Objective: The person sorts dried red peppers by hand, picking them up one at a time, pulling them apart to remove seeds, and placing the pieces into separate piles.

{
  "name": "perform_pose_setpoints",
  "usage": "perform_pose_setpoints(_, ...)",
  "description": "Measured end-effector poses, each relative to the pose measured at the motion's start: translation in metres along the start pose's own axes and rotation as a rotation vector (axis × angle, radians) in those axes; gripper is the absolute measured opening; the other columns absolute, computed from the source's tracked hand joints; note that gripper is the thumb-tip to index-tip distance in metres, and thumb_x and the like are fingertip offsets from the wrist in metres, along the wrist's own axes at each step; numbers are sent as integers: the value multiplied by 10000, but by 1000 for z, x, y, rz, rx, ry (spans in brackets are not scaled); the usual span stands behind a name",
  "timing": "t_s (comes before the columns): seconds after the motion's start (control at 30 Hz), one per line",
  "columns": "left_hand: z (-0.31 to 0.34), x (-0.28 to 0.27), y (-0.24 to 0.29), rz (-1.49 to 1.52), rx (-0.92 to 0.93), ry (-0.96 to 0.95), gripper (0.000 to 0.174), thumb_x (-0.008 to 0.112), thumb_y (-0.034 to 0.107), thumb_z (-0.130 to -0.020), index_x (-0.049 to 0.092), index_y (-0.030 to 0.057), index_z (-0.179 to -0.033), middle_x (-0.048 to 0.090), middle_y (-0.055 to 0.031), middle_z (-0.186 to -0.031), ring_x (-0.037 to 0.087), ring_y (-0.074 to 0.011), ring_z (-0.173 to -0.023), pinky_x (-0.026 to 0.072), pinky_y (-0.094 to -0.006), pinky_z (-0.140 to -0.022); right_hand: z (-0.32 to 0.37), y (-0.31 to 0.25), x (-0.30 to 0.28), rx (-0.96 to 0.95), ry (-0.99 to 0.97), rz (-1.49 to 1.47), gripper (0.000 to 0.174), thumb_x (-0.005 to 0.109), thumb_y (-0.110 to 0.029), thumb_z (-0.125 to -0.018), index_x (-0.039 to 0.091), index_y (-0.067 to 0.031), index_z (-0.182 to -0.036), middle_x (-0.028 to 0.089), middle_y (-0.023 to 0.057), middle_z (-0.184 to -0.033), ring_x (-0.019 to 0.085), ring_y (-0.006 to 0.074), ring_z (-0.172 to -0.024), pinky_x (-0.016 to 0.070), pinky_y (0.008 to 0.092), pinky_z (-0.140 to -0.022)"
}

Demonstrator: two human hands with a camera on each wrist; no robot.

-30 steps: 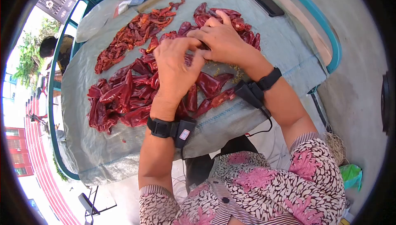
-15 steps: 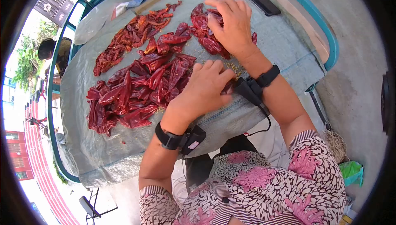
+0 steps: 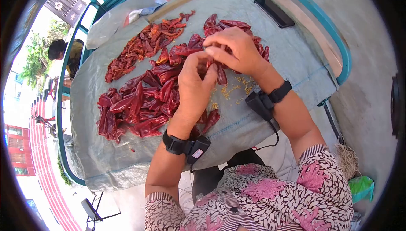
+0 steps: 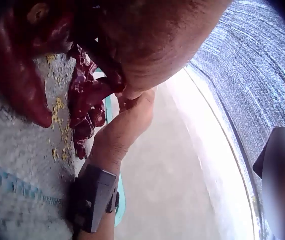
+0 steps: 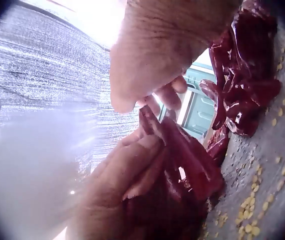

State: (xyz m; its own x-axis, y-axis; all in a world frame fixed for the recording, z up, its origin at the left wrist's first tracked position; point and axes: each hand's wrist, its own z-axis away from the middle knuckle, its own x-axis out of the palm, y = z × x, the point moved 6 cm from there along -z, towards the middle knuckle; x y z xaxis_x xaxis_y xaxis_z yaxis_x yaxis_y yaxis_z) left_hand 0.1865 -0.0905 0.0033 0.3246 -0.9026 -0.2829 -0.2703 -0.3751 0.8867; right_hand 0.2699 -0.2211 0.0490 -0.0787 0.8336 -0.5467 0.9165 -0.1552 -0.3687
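Observation:
Both hands meet over the middle of the sheet, with a dried red chili pepper [image 3: 221, 75] between them. My left hand [image 3: 194, 81] pinches the pepper between thumb and fingers, as the right wrist view shows. My right hand [image 3: 239, 51] is at the pepper's top end, thumb and fingertips bent in on it. The pepper [image 5: 195, 160] looks split lengthwise in the right wrist view. Left of the hands lies a big heap of whole dried peppers [image 3: 139, 104]; a smaller heap [image 3: 210, 23] lies beyond the right hand. Yellow seeds [image 3: 228, 90] are scattered below the hands.
A long pile of thin, shrivelled pepper pieces [image 3: 146, 40] lies at the far left. A black phone [image 3: 274, 12] rests at the far right of the grey woven sheet [image 3: 287, 57]. A teal metal rail [image 3: 327, 23] bounds the surface. Someone [image 3: 59, 50] is beyond the left rail.
Half a second ago the hands were apart, right over the far heap and left near the front edge. Now they are together with a pepper between them. The head view has shifted slightly.

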Motion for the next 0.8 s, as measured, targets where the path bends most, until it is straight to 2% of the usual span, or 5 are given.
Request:
perform_pose_setpoints(0.07,1,-2,3,71,-67,12,232,675,6,-991,600,22,-1210,656,-8,-899,570,-62,-659,472,-231,-565,1,-3,5,46,-32,-40,158,728,-250,-930,741,-112,-1003,723,83,-825,694,287,-771,519,401,-738)
perform_pose_setpoints(0.23,-1,-4,-3,37,-127,-30,352,468,294,-1134,607,20,-1306,680,-65,-1091,618,-132,-993,488,-293,-910,4,6,6,126,106,-149,151,695,-198,-934,733,-82,-1022,733,114,-878,715,307,-824,550,389,-722)
perform_pose_setpoints(0.47,2,2,-4,33,-137,-156,505,351,376,-1140,604,-15,-1334,692,-159,-929,666,-219,-876,503,-375,-809,7,12,9,317,29,-205,155,658,-125,-912,738,-89,-1039,735,124,-885,713,311,-801,555,392,-726)
perform_pose_setpoints(0.5,7,2,-14,56,-242,-266,628,249,477,-1154,503,12,-1493,661,-118,-1243,605,-184,-1118,442,-327,-1006,7,12,10,290,16,-211,157,655,-123,-910,738,-89,-1040,737,125,-889,715,310,-800,556,391,-726)
perform_pose_setpoints(0.8,15,-1,-29,311,-316,-190,741,176,561,-1134,357,-7,-1574,655,-140,-1273,594,-204,-1161,422,-362,-1058,10,17,21,472,-21,-490,179,668,-52,-941,728,-50,-1110,757,114,-995,746,223,-894,582,321,-777)
